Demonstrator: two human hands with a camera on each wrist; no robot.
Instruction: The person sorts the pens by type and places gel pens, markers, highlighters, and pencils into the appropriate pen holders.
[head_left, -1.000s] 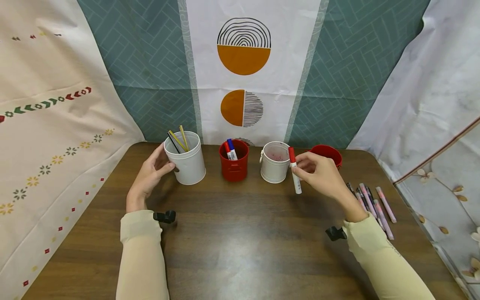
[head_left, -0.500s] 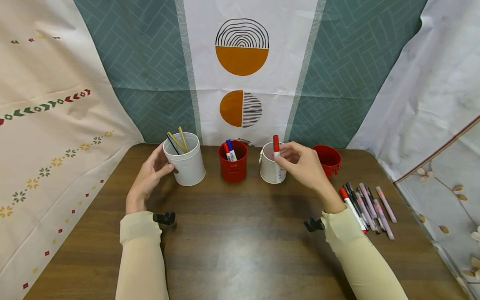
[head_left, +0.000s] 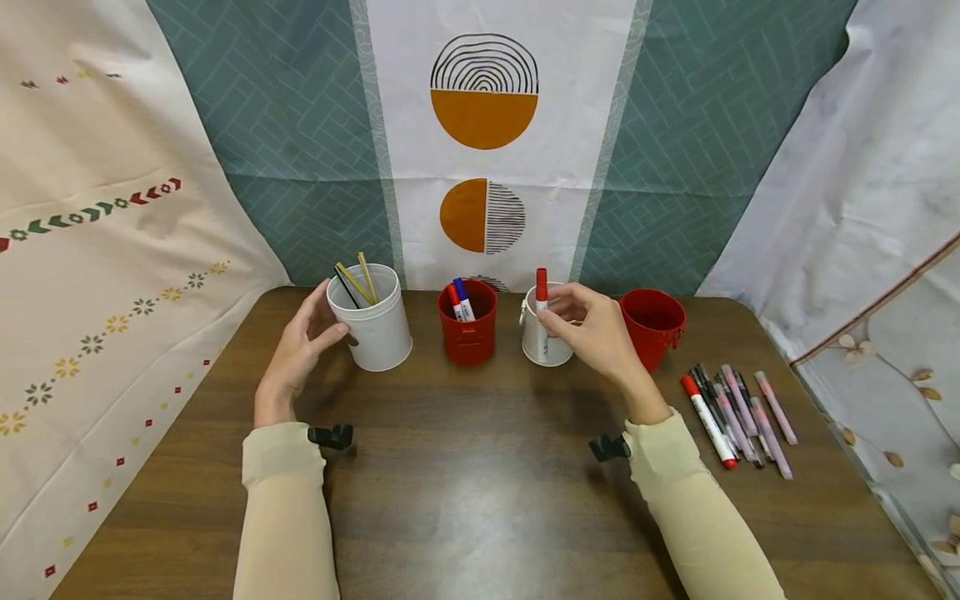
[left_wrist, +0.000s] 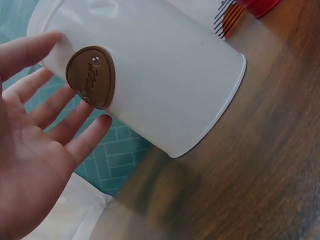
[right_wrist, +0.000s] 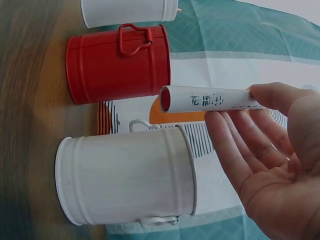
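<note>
My left hand (head_left: 296,354) rests against the left side of a tall white bucket (head_left: 381,340), fingers spread and nearly straight. A brown tag (left_wrist: 91,77) sits on that bucket near the fingertips, and several thin yellow and dark sticks (head_left: 366,279) stand in it. Between thumb and fingers, my right hand (head_left: 596,333) pinches a white marker (right_wrist: 200,99), its red cap upward. The marker is upright in front of a small white bucket (right_wrist: 125,177), its lower end above the bucket's rim in the right wrist view.
A red bucket (head_left: 468,342) holding red and blue capped markers stands between the white ones. Another red bucket (head_left: 651,321) is behind my right wrist. Several purple and black pens (head_left: 738,408) and a red-capped marker (head_left: 707,419) lie on the table's right.
My right hand has carried the marker left, from the small white bucket's right side to in front of it. It also rose slightly. The left hand stays in place.
</note>
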